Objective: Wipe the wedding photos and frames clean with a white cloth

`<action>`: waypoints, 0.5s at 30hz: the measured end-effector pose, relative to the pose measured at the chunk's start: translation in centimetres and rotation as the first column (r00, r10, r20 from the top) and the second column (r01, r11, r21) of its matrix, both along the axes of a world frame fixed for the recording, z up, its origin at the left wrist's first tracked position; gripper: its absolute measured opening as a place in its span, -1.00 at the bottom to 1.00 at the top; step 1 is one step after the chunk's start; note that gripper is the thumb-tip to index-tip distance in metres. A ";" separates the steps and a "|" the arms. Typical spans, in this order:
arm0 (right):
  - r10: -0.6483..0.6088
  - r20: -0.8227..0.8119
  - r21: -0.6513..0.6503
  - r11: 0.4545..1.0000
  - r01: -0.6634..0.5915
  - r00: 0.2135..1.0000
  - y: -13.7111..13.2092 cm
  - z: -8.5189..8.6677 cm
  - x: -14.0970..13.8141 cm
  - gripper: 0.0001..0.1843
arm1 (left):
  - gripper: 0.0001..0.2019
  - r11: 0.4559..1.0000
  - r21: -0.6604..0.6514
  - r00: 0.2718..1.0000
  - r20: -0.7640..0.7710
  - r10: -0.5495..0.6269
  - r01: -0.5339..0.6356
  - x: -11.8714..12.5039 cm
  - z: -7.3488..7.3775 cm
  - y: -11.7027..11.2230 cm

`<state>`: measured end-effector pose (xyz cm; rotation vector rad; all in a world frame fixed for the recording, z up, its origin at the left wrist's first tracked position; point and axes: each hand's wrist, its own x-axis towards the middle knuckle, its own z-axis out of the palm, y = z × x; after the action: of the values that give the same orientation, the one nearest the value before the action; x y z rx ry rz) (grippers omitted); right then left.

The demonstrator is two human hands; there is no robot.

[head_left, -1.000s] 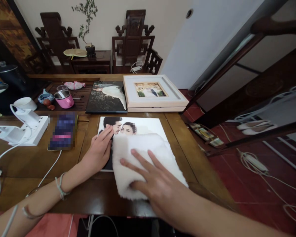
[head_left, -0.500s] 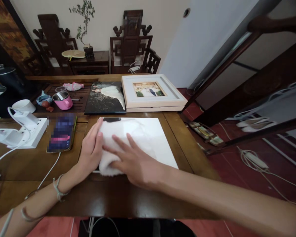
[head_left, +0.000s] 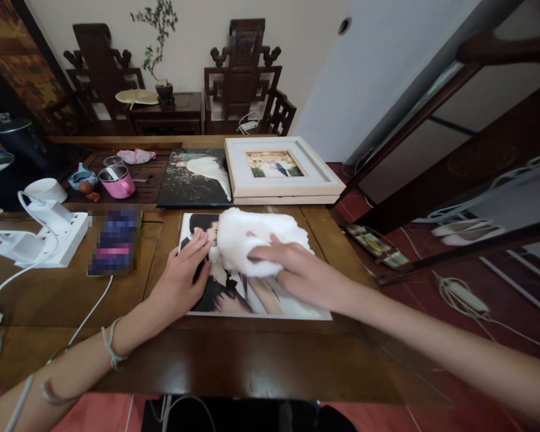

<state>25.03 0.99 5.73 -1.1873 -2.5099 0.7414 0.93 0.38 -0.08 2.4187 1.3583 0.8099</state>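
A: In the head view, how many hands are showing?

B: Two. The left hand (head_left: 184, 276) is lying flat, its fingers resting together and its thumb standing out. The right hand (head_left: 303, 270) is pressing on one white cloth (head_left: 240, 240); its fingertips are partly sinking into the pile, so I cannot tell whether it is pinching.

A: And where is the photo panel (head_left: 234, 306) lying?

B: Under the cloth. There is just one, with the left hand touching its left side and the cloth covering its upper middle.

A: Any other pictures?

B: Two are lying beyond the hands: one dark picture (head_left: 173, 189) ahead of the left hand, one pale framed picture (head_left: 328, 177) beyond the right.

A: What is sitting left of the left hand?

B: One phone (head_left: 114, 243), then one white power strip (head_left: 69, 243); farther ahead, one pink cup (head_left: 122, 188).

A: The surface?

B: A brown wooden counter (head_left: 207, 360), shining near its front edge.

A: And the room?

B: Well beyond the hands, two carved chairs (head_left: 243, 66) are standing against a pale wall (head_left: 292, 66), one potted plant (head_left: 159, 42) between them. Reddish floor (head_left: 418, 312) is showing right of the right hand.
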 end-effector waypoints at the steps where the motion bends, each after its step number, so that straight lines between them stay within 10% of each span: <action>1: -0.038 -0.065 -0.025 0.999 0.036 0.997 1.1 -0.1 -0.5 -0.36 | -0.59 1.000 0.000 1.000 0.001 0.001 -0.001 0.0 0.0 0.0; 9: 0.138 -0.189 -0.024 0.989 -0.145 0.972 5.9 1.1 -6.5 -0.43 | -0.70 1.000 0.009 1.000 0.025 0.002 -0.002 0.2 0.4 0.1; 15: 0.101 -0.109 -0.047 0.993 -0.107 0.989 5.4 0.6 -3.4 -0.44 | -0.67 0.999 0.031 0.998 0.052 -0.021 0.019 0.1 0.1 0.2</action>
<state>21.66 6.38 6.36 -1.0110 -2.4939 0.8779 1.00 0.54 0.03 2.4118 1.3101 0.8885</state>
